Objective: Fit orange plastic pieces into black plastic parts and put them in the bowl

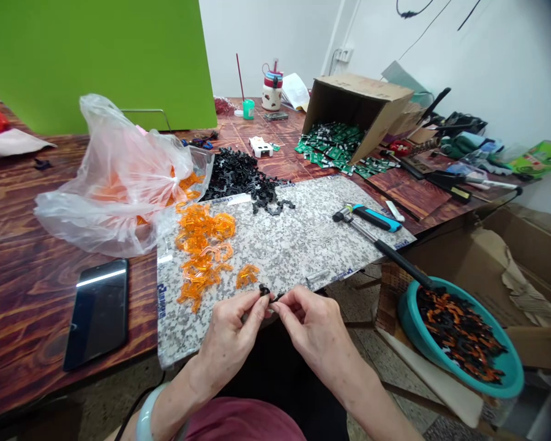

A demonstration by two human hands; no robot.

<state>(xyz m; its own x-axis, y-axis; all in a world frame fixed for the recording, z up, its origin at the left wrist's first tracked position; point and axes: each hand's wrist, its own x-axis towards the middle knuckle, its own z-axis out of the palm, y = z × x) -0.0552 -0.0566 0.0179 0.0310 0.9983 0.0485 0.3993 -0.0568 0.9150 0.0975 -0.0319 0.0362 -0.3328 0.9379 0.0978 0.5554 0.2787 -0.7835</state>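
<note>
Both my left hand (237,324) and my right hand (308,318) pinch a small black plastic part (265,290) between thumbs and forefingers, just over the near edge of the speckled board (280,245). Fingers cover most of that part, so its full shape is hidden. Just beyond my left hand lies a single translucent orange clip-like piece (247,276). Further left, a heap of similar orange pieces (199,257) spreads over the board. A pile of black plastic parts (241,174) sits at the board's far edge, some spilling onto it.
A hammer (386,248) and a blue-black cutter (376,218) lie at the board's right. A teal basin (406,318) holds black-and-orange pieces. Left are a phone (96,312) and a plastic bag (101,214). Behind, a cardboard box (371,89) spills green circuit boards (330,144).
</note>
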